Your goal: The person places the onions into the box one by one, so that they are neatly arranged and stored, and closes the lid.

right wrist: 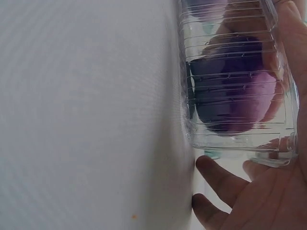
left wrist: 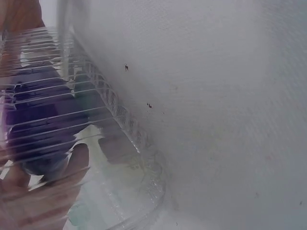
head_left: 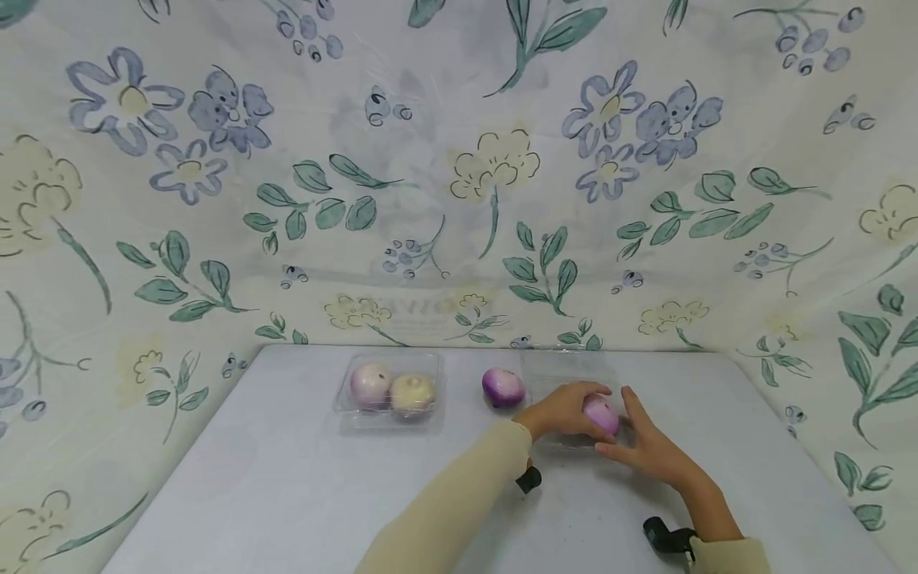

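Purple onion (head_left: 601, 415) sits in clear box (right wrist: 230, 143), L hand (head_left: 566, 410) fingers curled round it; R hand (head_left: 651, 448) fingers spread, loose, nearby.

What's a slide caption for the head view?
Left hand grips a round purple onion in a clear plastic box, right hand alongside; a purple-and-white onion sits outside.

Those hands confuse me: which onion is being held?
The purple onion in the right box: the left hand grips it. The loose onion and the pair in the left box are untouched.
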Demonstrator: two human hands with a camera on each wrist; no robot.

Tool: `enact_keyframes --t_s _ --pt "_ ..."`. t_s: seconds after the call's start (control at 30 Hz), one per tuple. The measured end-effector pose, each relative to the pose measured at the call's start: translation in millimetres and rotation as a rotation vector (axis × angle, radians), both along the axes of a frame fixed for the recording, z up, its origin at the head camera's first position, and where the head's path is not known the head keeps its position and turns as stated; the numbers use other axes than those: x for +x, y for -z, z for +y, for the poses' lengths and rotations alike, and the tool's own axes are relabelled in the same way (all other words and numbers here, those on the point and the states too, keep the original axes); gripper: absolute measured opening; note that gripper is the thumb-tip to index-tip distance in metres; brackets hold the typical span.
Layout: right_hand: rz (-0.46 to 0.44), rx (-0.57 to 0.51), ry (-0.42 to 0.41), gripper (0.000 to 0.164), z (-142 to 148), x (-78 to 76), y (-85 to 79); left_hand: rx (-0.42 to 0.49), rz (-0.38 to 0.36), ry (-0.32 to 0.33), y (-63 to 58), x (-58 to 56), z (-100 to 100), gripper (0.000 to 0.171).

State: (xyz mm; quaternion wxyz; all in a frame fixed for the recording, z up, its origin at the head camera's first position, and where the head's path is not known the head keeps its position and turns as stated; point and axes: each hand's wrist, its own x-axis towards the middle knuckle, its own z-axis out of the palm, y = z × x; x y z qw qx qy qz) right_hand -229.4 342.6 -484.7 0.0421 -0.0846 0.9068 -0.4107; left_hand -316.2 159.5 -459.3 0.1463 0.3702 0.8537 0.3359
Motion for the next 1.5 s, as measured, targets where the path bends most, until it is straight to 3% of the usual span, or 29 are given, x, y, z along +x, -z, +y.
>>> enact_keyframes --t_s 0.23,0.43,0.77,1.0,1.2,1.5 --pt "-0.042 0.002 0.010 0.118 -2.1 -0.7 -0.2 0.012 -0.024 -0.004 -10.4 3.5 -6.8 0.065" --pt "-0.036 0.014 0.020 0.117 -0.1 0.6 -3.5 -0.001 0.030 0.032 -26.7 0.5 -4.6 0.064" --pt "-0.033 -0.002 0.007 0.116 0.0 2.4 -4.1 0.030 0.090 0.092 -43.6 -3.2 -13.9 0.059" --pt "-0.031 0.011 0.000 0.116 -0.7 0.6 -3.3 -0.010 0.123 0.052 -59.4 -12.0 -26.5 0.061" --pt "-0.029 0.009 -0.006 0.116 -0.9 0.6 -4.2 0.033 0.105 0.020 -70.1 -21.1 -41.0 0.064" --pt "-0.036 0.016 0.006 0.117 -3.1 0.8 -3.6 0.077 0.058 -0.033 -68.8 -28.2 -65.0 0.068"
